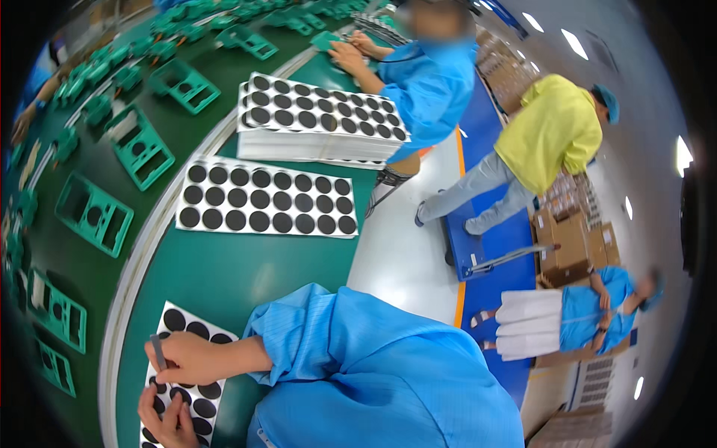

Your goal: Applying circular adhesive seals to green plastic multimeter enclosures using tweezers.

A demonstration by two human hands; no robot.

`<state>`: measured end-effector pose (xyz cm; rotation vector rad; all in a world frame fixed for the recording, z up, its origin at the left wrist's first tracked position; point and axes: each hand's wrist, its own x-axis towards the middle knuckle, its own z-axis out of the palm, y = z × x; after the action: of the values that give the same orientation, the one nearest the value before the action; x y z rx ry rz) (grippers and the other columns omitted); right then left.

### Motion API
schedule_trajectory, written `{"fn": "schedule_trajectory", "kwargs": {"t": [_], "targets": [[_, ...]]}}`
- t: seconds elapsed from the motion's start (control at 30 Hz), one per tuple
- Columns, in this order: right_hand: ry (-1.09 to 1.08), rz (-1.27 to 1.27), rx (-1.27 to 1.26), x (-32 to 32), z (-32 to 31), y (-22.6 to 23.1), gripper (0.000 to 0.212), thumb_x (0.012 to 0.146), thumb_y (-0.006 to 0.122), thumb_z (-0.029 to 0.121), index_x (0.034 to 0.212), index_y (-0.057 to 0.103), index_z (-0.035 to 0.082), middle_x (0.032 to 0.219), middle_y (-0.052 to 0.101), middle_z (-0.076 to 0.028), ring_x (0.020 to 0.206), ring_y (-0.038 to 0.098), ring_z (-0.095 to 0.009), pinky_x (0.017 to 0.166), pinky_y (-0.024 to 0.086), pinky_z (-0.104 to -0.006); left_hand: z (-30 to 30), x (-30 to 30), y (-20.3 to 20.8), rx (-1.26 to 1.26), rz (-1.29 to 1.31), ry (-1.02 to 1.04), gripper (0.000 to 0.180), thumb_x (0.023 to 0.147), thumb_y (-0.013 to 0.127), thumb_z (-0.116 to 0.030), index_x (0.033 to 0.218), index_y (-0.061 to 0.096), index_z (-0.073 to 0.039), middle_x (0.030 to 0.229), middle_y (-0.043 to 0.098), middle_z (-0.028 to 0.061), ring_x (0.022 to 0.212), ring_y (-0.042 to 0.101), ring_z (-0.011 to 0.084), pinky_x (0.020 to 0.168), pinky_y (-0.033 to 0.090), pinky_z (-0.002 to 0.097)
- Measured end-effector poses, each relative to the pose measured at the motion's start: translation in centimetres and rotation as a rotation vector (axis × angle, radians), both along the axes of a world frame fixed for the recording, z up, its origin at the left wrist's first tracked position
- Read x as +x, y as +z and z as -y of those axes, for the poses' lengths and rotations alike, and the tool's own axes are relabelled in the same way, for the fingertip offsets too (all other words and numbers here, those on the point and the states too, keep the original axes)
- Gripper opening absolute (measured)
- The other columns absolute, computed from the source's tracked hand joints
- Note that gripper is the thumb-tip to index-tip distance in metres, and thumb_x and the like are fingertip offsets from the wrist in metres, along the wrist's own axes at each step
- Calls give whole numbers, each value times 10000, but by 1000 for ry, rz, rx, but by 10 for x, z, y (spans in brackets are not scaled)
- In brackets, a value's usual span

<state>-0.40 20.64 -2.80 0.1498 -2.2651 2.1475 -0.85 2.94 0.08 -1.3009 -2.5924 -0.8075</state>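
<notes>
A white sheet with rows of black round stickers lies on the green table, under both my hands. My right hand is closed on a slim grey strip-like tool, which stands up from the fingers above the sheet; its exact kind is unclear. Closer to the lower edge, my left hand rests on the same sheet, fingers apart over the black rounds. One fingertip touches near a round sticker; whether it has lifted any is hidden.
Another sticker sheet lies farther along the table, beside a thick stack of sheets. A conveyor with green plastic frames runs along the left. A co-worker in blue works beyond the stack. Two people stand at right near cardboard boxes.
</notes>
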Motion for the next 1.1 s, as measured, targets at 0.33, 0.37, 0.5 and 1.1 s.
{"fn": "schedule_trajectory", "kwargs": {"t": [0.33,0.37,0.5,1.1], "targets": [[-14,-115,-51,0,10,-8,207,659,614,123,673,422,46,512,471,-80,480,497,-213,450,350,-310,7,5,7,45,-15,-47,208,700,626,-66,907,633,-72,1008,515,179,889,498,321,770,400,391],[-24,-124,-43,-1,11,-8,207,660,613,122,673,421,45,518,475,-80,482,498,-209,450,350,-308,7,5,7,45,-14,-49,208,701,625,-64,908,632,-71,1007,515,180,888,497,323,769,401,392],[-27,-120,-31,0,12,-7,208,663,614,119,674,418,47,532,481,-77,485,498,-199,450,350,-303,10,6,8,30,-14,-47,206,705,617,-54,910,632,-75,1005,516,177,892,500,320,770,402,388],[-13,-101,-23,6,17,-2,204,680,604,105,663,407,52,544,467,-58,493,482,-182,460,349,-298,13,12,14,-13,-73,-36,213,703,614,-67,916,634,-70,992,539,155,885,511,310,760,419,382]]}}
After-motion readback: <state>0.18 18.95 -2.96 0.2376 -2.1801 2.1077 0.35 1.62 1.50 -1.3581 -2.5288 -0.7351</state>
